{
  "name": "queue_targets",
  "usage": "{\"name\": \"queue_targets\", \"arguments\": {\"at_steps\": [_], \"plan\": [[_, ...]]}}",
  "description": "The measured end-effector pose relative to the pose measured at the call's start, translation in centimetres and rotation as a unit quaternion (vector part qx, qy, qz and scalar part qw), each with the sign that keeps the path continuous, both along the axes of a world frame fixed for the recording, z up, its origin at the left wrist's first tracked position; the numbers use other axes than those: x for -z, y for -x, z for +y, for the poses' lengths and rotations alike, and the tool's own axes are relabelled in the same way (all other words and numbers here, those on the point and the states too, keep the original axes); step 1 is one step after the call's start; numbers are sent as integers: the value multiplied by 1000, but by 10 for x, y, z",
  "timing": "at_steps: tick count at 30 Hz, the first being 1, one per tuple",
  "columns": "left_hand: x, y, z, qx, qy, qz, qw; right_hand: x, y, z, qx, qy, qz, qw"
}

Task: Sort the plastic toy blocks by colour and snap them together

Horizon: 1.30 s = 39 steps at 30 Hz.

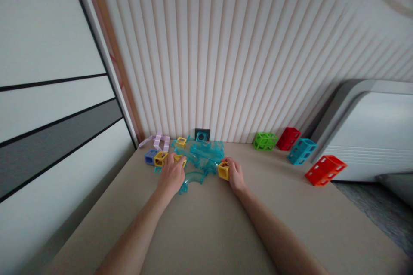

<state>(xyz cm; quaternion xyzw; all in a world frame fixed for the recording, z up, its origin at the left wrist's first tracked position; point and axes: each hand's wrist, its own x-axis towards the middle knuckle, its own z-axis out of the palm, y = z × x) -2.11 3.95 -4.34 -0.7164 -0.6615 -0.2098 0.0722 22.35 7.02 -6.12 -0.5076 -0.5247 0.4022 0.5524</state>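
Right hand [237,175] grasps yellow cube [222,171] beside teal track pieces [208,151]; left hand [173,175] partly covers yellow block [180,160], grip unclear. Sideways bump could scatter track.

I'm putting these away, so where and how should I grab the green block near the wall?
Probably by its upper front edge, from the front and above: the green block has open windows facing outward, and the ribbed wall stands close behind.

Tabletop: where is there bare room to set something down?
The tabletop is bare between the forearms and from the right hand to the orange-red block; crowded around the left hand, with yellow blocks and teal tracks.
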Motion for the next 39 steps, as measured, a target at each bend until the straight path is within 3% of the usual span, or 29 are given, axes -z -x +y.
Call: {"name": "queue_targets", "arguments": {"at_steps": [7,20,28,39], "plan": [[0,1,1,5,7,10,1000,-7,1,-6,-19,-11,23,1000],[-1,1,1,13,-31,-1,999,2,0,-2,-40,-9,43,998],[0,2,0,18,-12,-18,1000,1,-1,-2,-36,-2,42,998],[3,1,1,50,-110,-81,989,1,0,-2,-21,-1,55,998]]}}
